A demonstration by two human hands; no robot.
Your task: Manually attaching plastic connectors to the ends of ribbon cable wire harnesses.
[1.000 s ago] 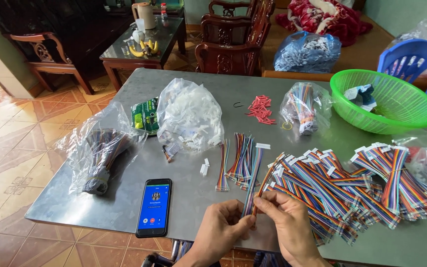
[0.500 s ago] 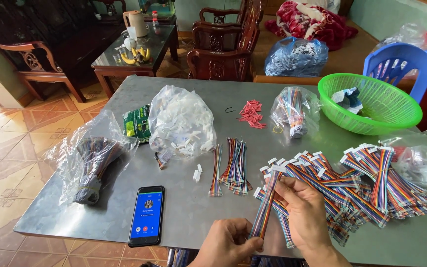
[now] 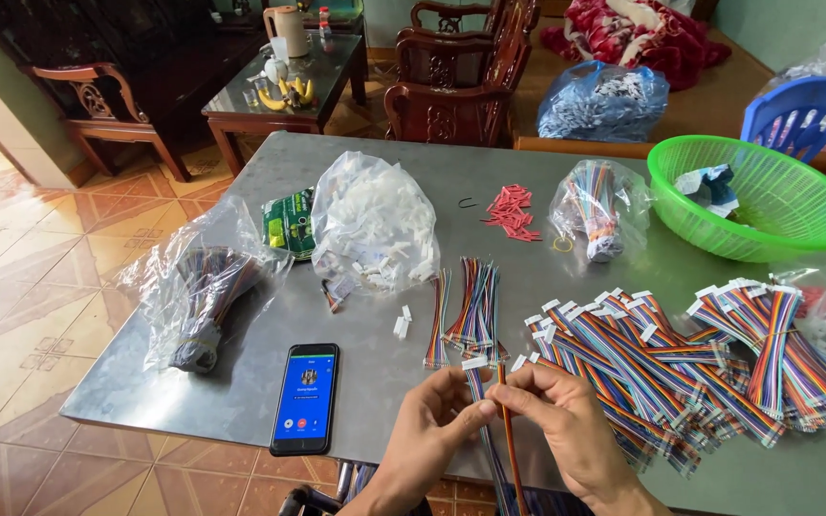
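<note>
My left hand (image 3: 429, 430) pinches white connector end of ribbon cable (image 3: 483, 401), steadying it at table (image 3: 241, 382) near edge. Right hand (image 3: 566, 425) fingers pinched on orange wire (image 3: 507, 430), drawn apart from strip. Finished cables (image 3: 662, 363) piled rightward, within reach; phone (image 3: 305, 397) lies left, screen up.

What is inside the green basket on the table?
Inside the green basket lies a crumpled clear plastic bag with something blue in it. The rest of the floor that shows looks bare; the near wall hides the part closest to the camera.
</note>
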